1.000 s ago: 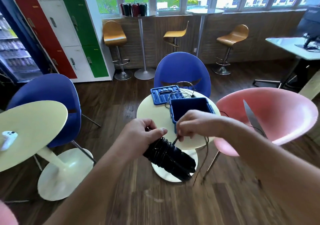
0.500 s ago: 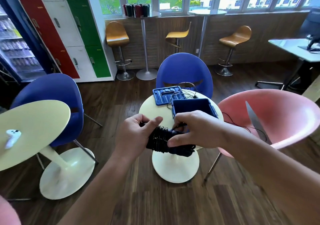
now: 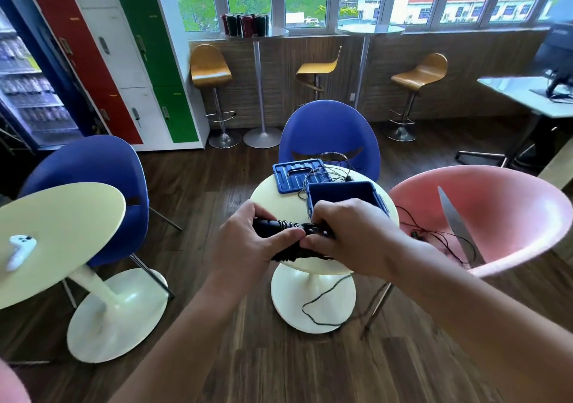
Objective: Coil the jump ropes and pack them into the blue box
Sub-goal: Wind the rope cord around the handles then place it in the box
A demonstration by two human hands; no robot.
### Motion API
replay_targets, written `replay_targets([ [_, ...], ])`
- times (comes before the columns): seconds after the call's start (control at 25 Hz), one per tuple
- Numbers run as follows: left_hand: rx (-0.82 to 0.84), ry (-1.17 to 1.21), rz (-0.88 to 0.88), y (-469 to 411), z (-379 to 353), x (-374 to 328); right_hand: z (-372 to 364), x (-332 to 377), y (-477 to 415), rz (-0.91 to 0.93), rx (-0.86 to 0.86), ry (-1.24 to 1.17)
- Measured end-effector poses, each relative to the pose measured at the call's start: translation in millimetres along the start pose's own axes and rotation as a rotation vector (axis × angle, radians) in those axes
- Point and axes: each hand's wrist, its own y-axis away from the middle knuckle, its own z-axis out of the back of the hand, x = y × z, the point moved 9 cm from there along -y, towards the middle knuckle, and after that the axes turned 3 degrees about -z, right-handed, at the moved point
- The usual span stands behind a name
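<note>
The coiled jump rope is being held up in front of the round table, just short of the blue box, and it is clamped from both ends. The left hand is wrapped round one end with the thumb laid across the top, while the right hand is curled over the other end, fingertips pinched in where the turns meet. The bundle is gripped this tightly, it would seem, so that the turns are kept from springing loose while the end is tucked. One tail of cord is left hanging down past the table's foot, so the coiling is judged not quite finished. The box is stood open at the near edge, within easy reach, and its lid is laid flat behind it, out of the way. Now the count: two hands, one bundle held, one box, one lid. More thin cord is seen behind the box and more again on the seat of the pink chair, so at least two further lengths are left unpacked; whether each is a separate rope cannot be told. Nothing can be made out inside the box from here.
</note>
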Motion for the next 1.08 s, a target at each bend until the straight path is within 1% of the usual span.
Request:
replay_targets([
  [0.04, -0.031, -0.028, -0.025, 1, 3, -2, -6, -6, 2, -0.078, 0.01, -0.137],
  [0.08, -0.055, -0.044, -0.041, 2, 5, -4, -14, -13, 4, -0.175, 0.024, -0.361],
  [0.16, -0.095, -0.05, -0.052, 4, 7, -3, -38, -24, 11, -0.388, 0.066, -0.928],
  [0.2, -0.106, -0.044, -0.049, 5, 8, -1, -49, -23, 14, -0.457, 0.093, -1.128],
  [0.24, -0.111, -0.04, -0.046, 5, 9, 1, -54, -21, 17, -0.484, 0.106, -1.216],
  [0.28, -0.109, -0.037, -0.042, 5, 8, 3, -57, -20, 18, -0.483, 0.11, -1.226],
  [0.36, -0.1, -0.031, -0.029, 5, 8, 5, -53, -18, 19, -0.432, 0.072, -1.107],
  [0.4, -0.1, -0.026, -0.021, 5, 7, 6, -49, -18, 20, -0.382, 0.026, -0.972],
  [0.52, -0.165, 0.023, 0.018, 7, 9, 6, -33, -8, 24, -0.19, -0.165, -0.432],
  [0.56, -0.195, 0.043, 0.032, 9, 10, 5, -30, -3, 27, -0.136, -0.231, -0.354],
  [0.6, -0.22, 0.059, 0.042, 10, 11, 6, -29, 2, 31, -0.104, -0.29, -0.345],
  [0.64, -0.24, 0.071, 0.05, 11, 11, 6, -29, 2, 35, -0.111, -0.337, -0.416],
  [0.68, -0.258, 0.081, 0.055, 13, 11, 6, -31, -4, 38, -0.175, -0.357, -0.588],
  [0.72, -0.273, 0.087, 0.056, 14, 11, 5, -39, -12, 40, -0.288, -0.329, -0.836],
  [0.76, -0.283, 0.085, 0.048, 16, 11, 4, -52, -16, 41, -0.42, -0.257, -1.102],
  [0.8, -0.288, 0.076, 0.033, 17, 11, 2, -68, -15, 43, -0.55, -0.138, -1.332],
  [0.84, -0.291, 0.07, 0.012, 18, 11, -1, -83, -11, 45, -0.658, -0.003, -1.489],
  [0.88, -0.294, 0.071, -0.007, 19, 12, -4, -94, -8, 47, -0.724, 0.101, -1.582],
  [0.92, -0.297, 0.079, -0.024, 19, 12, -6, -99, -6, 48, -0.751, 0.156, -1.64],
  [1.0, -0.295, 0.085, -0.048, 18, 14, -10, -102, -8, 45, -0.757, 0.16, -1.698],
  [1.08, -0.291, 0.091, -0.044, 16, 15, -11, -99, -14, 42, -0.728, 0.105, -1.665],
])
